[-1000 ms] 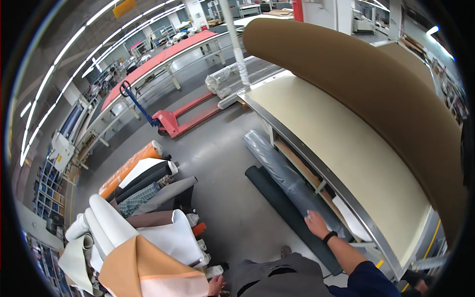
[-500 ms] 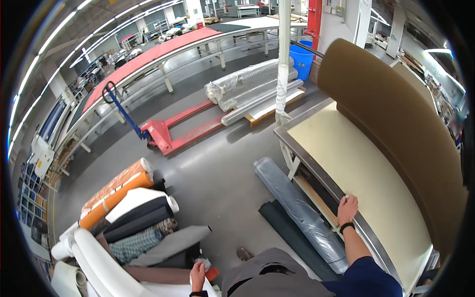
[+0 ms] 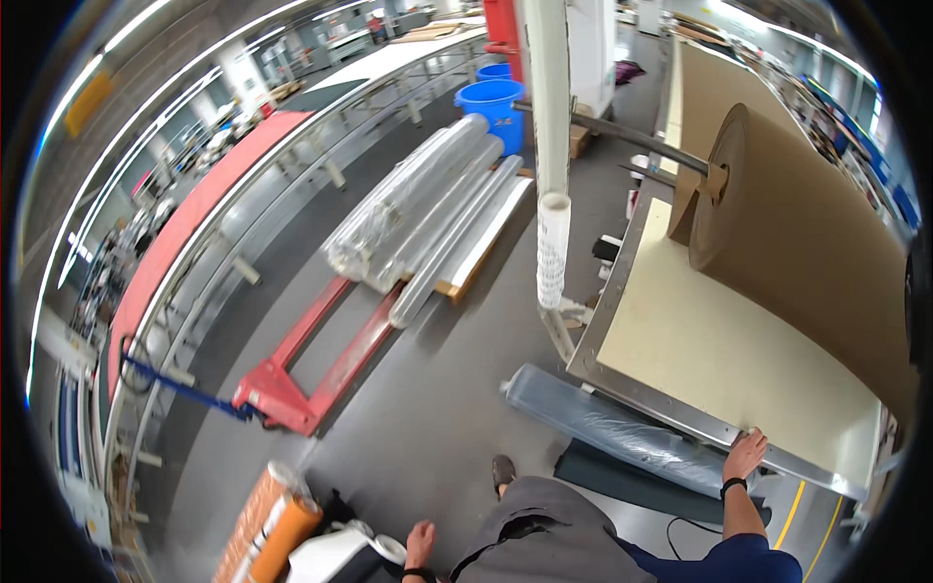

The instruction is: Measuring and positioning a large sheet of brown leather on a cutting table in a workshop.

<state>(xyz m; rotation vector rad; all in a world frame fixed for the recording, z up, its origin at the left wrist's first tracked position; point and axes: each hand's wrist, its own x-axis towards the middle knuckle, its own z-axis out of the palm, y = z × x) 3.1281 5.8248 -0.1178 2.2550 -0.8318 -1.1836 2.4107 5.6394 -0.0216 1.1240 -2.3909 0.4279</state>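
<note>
My right hand (image 3: 746, 452) is at the metal-edged front of the cream-topped table (image 3: 661, 321), its fingers curled in. What they hold, if anything, is too small to make out. My left hand (image 3: 420, 544) hangs low beside the fabric rolls on the floor, loosely closed, with nothing visible in it. Nearest to it are a white roll (image 3: 340, 552) and an orange roll (image 3: 284, 539). A large brown paper roll (image 3: 807, 233) hangs on a metal bar over the table. Below the table edge lie a plastic-wrapped grey-blue roll (image 3: 612, 423) and a dark green roll (image 3: 641, 481).
A red pallet jack (image 3: 282, 398) stands on the floor at left, by plastic-wrapped clear rolls (image 3: 418, 209). A white post (image 3: 549, 117) rises near the table corner. Blue bins (image 3: 493, 105) stand behind. A long table with red cloth (image 3: 194, 214) runs along the left.
My view has swung to the right and moved ahead along the table. The right hand is farther along at the table edge; the left hand has moved off from the nearer rolls.
</note>
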